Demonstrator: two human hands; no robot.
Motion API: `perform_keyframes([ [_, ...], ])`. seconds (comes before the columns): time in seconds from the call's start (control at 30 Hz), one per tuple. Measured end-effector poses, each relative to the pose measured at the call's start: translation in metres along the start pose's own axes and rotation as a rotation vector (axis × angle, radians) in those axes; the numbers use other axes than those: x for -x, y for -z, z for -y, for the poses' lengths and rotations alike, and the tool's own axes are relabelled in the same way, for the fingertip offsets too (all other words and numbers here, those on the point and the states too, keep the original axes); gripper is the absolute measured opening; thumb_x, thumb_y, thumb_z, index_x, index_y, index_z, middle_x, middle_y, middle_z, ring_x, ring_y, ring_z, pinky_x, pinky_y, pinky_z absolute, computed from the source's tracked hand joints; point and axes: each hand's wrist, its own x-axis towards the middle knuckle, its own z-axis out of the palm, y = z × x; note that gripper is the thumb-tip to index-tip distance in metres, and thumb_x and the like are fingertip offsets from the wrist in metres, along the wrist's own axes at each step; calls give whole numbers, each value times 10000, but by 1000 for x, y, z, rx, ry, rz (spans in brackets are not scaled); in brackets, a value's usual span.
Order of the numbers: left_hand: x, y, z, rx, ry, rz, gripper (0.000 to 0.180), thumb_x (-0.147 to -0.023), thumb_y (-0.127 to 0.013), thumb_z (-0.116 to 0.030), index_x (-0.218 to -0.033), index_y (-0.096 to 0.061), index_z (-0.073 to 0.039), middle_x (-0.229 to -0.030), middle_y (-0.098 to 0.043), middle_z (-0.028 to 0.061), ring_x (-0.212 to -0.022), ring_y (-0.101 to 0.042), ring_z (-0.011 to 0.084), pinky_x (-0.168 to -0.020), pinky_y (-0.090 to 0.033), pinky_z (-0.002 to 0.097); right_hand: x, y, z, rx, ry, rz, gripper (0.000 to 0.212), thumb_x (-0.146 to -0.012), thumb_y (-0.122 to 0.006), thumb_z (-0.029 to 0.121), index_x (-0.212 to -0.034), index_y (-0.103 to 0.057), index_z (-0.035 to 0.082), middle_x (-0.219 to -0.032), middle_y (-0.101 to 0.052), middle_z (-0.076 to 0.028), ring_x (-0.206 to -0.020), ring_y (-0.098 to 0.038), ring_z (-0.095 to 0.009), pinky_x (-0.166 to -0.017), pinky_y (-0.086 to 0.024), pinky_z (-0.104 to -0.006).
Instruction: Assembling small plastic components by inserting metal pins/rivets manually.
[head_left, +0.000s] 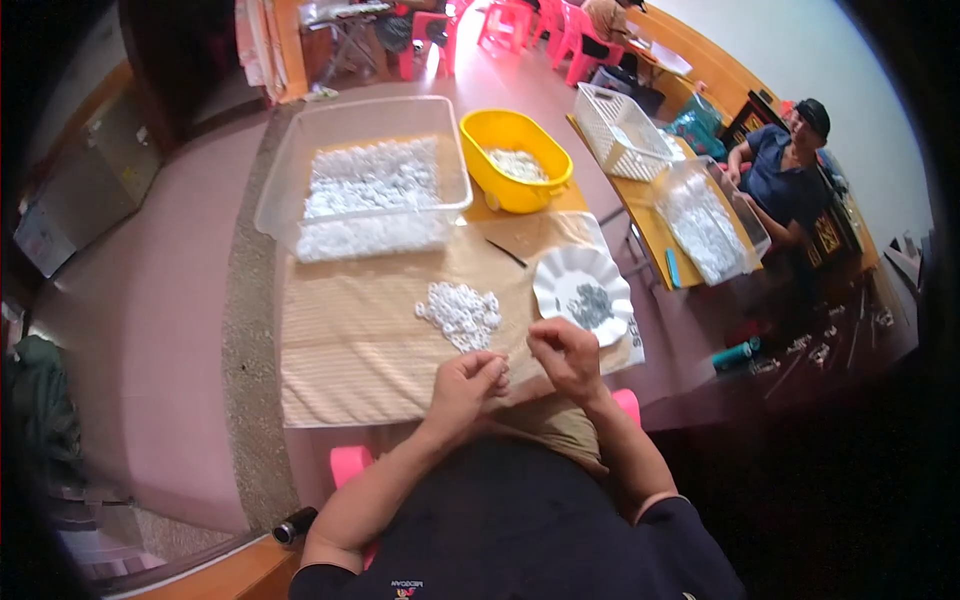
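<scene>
My left hand is closed in a pinch near the table's front edge. A speck of white shows at its fingertips, too small to name. To its right, my right hand is also pinched, its fingertips beside the near rim of a white scalloped plate. Whatever those fingers hold is hidden. On the plate lies a heap of small grey pieces. A pile of small white ring-like parts sits on the striped tablecloth, just beyond my left hand. Behind it rests a thin dark tool.
At the table's far side stand a clear plastic bin of white parts and a yellow tub holding pale pieces. A co-worker sits at a side table on the right, with a white basket and another clear bin.
</scene>
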Motion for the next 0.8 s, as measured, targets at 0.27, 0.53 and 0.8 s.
perform_keyframes([
  [0.27, -6, 3, -4, -11, -13, -24, 186, -881, -652, -51, -1053, -618, 11, -846, -644, 46, -731, -613, 94, -675, -545, 239, -18, 43, -26, 134, -283, -164, 61, -826, -660, 32, -878, -662, 2, -681, -633, -78, -580, -578, -97, -538, -458, -238],
  [0.53, -4, 1, -3, 32, 37, -45, 158, -879, -650, -42, -1026, -625, 12, -851, -643, 41, -738, -620, 87, -691, -555, 231, -8, 63, -54, 234, -322, -70, 105, -816, -666, 73, -901, -673, 11, -782, -671, -143, -620, -643, -186, -583, -503, -295],
  [0.8, -1, 0, -4, 28, 46, -29, 197, -887, -641, -47, -1065, -614, 33, -872, -652, 53, -756, -630, 92, -699, -554, 226, -8, 62, -49, 271, -324, -75, 122, -823, -671, 96, -909, -675, 9, -814, -672, -143, -661, -650, -194, -608, -505, -301],
])
